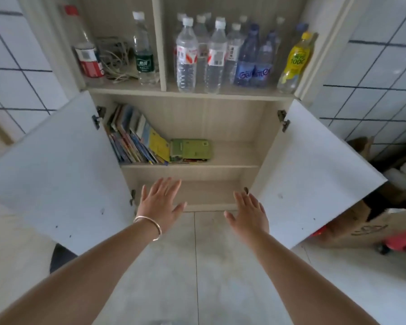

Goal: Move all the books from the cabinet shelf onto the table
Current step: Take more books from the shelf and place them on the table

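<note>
While spread empty, hands (159,202) below books (136,137).

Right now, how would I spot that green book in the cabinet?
Look inside the open lower cabinet, on the shelf below the bottles. Beside the leaning row of books lies the green book: it alone lies flat.

I count two open hands, left hand (158,202) and right hand (250,213), one bracelet (150,225), two open cabinet doors (56,170). Upper frame: roughly a dozen bottles (185,57), exact number unclear. Leaning books (131,137): too packed to count; one flat green book (191,148).
</note>
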